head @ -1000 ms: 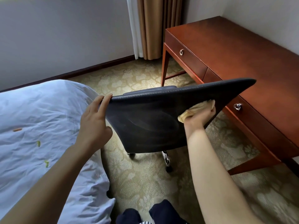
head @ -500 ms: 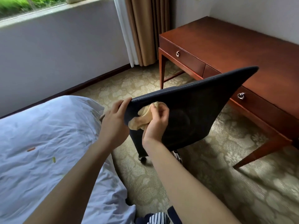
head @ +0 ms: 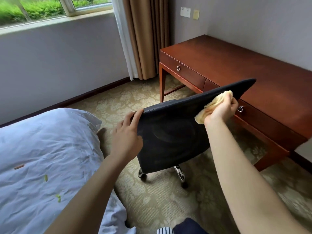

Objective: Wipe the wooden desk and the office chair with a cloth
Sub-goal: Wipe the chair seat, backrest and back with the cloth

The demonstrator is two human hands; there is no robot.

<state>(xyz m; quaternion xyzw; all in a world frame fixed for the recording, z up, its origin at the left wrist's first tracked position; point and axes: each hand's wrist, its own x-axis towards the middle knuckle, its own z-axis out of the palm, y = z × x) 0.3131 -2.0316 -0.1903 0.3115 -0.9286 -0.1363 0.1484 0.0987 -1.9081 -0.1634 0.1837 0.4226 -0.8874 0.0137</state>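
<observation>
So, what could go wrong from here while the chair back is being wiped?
1. The office chair stands on casters. Pushing with the cloth could roll or swivel it, since only the left hand steadies its top edge.
2. The right hand wipes close to the wooden desk, so the knuckles may knock the drawer handle.

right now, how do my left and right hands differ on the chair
The left hand is bare and holds the left top corner of the chair back; the right hand grips a yellow cloth pressed near the right tip. Both are at its top edge.
</observation>
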